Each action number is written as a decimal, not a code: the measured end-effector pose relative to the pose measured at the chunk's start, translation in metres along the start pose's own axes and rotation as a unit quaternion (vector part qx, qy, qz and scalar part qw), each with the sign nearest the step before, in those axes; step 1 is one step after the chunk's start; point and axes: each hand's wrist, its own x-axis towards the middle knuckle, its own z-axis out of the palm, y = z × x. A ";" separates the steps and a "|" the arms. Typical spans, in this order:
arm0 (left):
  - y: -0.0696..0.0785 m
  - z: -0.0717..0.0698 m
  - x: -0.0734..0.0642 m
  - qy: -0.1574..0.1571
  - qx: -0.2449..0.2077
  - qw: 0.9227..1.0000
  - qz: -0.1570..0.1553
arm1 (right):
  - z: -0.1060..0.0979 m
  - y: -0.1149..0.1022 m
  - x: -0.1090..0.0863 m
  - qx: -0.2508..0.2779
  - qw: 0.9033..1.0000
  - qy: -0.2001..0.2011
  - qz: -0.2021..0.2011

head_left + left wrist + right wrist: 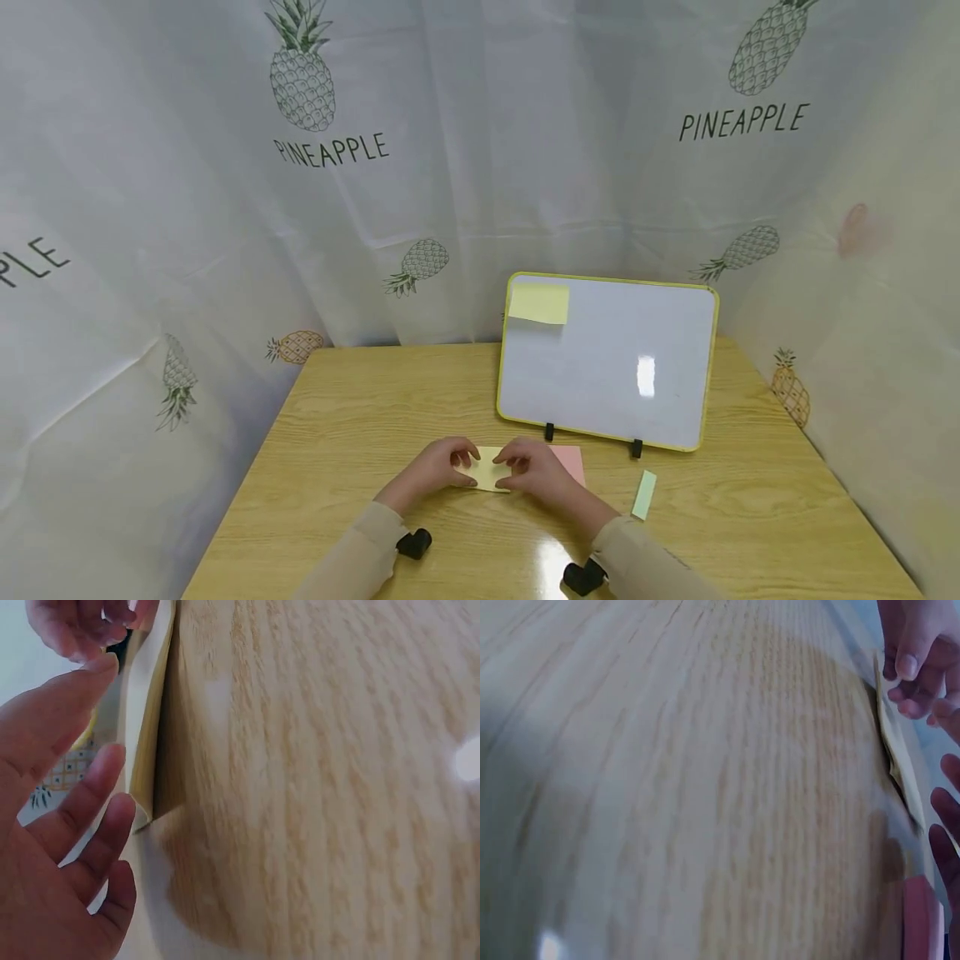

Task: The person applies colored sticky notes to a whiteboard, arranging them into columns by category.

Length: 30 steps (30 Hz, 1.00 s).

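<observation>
A pale yellow sticky note (489,473) lies on the table between the two hands, its edge bent in the left wrist view. My left hand (444,464) is at the note's left end, thumb and fingers curved and spread apart. At the right end is my right hand (531,468), its thumb and index finger separated by a gap. Neither hand visibly pinches the paper; whether fingertips touch it is unclear. Partly behind the right hand lies a pink sticky note pad (572,462), its thick side (922,919) showing in the right wrist view.
Behind the hands stands a whiteboard (607,367) with a yellow frame, on small black feet. Another yellow sticky note (538,303) hangs at its top left corner. A light green paper strip (643,495) lies on the wooden table (360,400) to the right. Pineapple-printed curtains (480,167) surround the table.
</observation>
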 end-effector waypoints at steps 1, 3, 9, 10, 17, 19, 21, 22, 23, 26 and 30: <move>-0.001 0.000 -0.001 -0.003 0.002 1.000 -0.003 | 0.002 0.002 0.001 -0.008 1.000 0.001 -0.005; -0.004 0.000 -0.002 -0.011 0.003 1.000 -0.010 | 0.004 0.005 0.001 -0.024 1.000 0.002 -0.020; -0.012 0.003 -0.002 -0.016 -0.014 1.000 -0.012 | 0.008 0.010 0.000 -0.066 0.997 0.007 -0.035; -0.013 0.003 -0.002 -0.016 -0.016 1.000 -0.012 | 0.008 0.011 -0.001 -0.071 0.997 0.007 -0.033; -0.016 0.003 -0.003 -0.019 -0.027 0.999 -0.009 | 0.010 0.010 -0.003 -0.114 0.993 -0.003 -0.016; -0.016 0.003 -0.003 -0.022 -0.041 0.999 -0.012 | 0.010 0.010 -0.003 -0.114 0.993 -0.007 -0.004; -0.017 0.002 -0.003 -0.025 -0.056 0.998 -0.015 | 0.010 0.009 -0.004 -0.110 0.994 -0.009 0.008; -0.017 0.002 -0.004 -0.026 -0.062 0.998 -0.017 | 0.010 0.009 -0.004 -0.105 0.994 -0.009 0.014; -0.018 0.002 -0.004 -0.028 -0.069 0.997 -0.020 | 0.010 0.009 -0.004 -0.102 0.995 -0.009 0.019; -0.019 0.002 -0.004 -0.029 -0.081 0.996 -0.024 | 0.010 0.008 -0.004 -0.092 0.995 -0.007 0.026; -0.020 0.001 -0.003 -0.028 -0.079 0.996 -0.031 | 0.010 0.007 -0.003 -0.088 0.996 -0.002 0.025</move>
